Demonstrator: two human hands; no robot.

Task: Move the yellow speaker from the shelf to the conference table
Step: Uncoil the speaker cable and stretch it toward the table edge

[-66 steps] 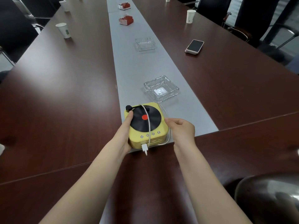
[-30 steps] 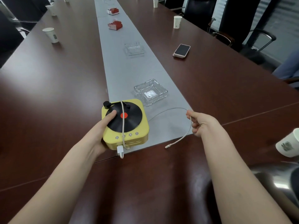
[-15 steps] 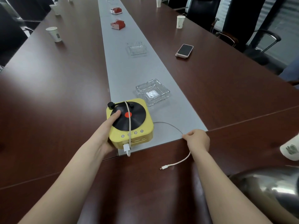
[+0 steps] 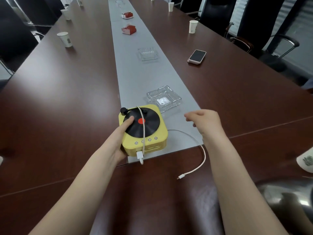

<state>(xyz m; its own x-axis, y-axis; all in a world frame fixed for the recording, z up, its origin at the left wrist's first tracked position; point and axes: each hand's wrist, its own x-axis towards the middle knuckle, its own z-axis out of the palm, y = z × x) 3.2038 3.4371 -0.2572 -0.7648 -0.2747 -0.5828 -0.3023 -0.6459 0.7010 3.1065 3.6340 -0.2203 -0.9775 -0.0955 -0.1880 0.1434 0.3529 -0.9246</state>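
The yellow speaker, shaped like a small record player with a black disc and red centre on top, rests on the grey centre strip of the conference table. My left hand grips its left side, thumb on the disc. A white cable runs over the speaker's top, plugs in at its front and trails right across the wood to a loose plug. My right hand hovers above the table to the right of the speaker, fingers apart, holding nothing.
A glass ashtray stands just behind the speaker, another ashtray farther back. A phone lies to the right. Paper cups and red tissue boxes dot the table. A chair back sits at lower right.
My right hand has let go of the cable and lifted away from the table; the cable's free end now lies on the wood. My left hand stays on the speaker.
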